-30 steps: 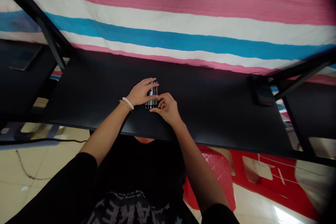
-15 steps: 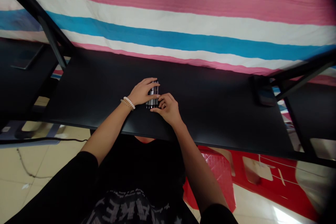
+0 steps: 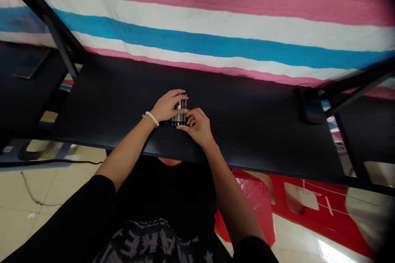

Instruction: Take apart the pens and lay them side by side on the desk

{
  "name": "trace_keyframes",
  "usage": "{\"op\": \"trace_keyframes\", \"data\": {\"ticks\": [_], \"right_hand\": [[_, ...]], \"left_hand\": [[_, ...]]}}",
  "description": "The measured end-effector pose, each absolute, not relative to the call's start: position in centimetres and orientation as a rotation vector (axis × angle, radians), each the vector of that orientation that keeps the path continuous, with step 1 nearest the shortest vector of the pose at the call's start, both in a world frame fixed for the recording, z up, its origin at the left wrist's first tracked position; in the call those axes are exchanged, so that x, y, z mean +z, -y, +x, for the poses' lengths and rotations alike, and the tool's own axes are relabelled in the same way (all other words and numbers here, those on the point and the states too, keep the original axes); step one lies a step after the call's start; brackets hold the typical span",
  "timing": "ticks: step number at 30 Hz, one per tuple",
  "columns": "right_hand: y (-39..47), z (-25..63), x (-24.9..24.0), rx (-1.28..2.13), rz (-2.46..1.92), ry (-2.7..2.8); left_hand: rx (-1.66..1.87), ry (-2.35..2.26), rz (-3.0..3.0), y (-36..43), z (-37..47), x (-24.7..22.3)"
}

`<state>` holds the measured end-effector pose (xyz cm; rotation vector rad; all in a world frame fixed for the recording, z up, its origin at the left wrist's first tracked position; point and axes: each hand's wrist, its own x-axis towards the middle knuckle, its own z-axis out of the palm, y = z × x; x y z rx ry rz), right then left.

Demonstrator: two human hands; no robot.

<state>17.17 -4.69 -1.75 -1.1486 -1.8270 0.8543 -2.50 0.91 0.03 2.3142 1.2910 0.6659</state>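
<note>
Several pens [image 3: 180,118] lie side by side in a tight row on the black table [image 3: 253,119], their tips towards my body. Curved around the row from the left is my left hand [image 3: 168,106], its fingers over the far ends and its thumb across the middle. It covers part of the pens. My right hand [image 3: 198,125] holds the row's right side with curled fingers, and its thumb is at the tips.
A dark phone-like object [image 3: 312,105] lies at the table's right end. Black metal braces [image 3: 60,43] rise at both sides, with a striped cloth [image 3: 216,28] behind. Below are a red plastic stool [image 3: 247,201] and a cable [image 3: 52,162].
The camera view has shifted slightly. Both hands keep nearly the same place on the pens.
</note>
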Motion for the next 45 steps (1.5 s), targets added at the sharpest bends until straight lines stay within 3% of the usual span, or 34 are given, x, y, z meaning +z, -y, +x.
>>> {"op": "trace_keyframes", "data": {"ticks": [45], "right_hand": [[4.77, 16.64, -1.94, 0.870, -1.236, 1.800]], "left_hand": [[0.622, -1.303, 2.325, -0.55, -2.70, -0.23]]}}
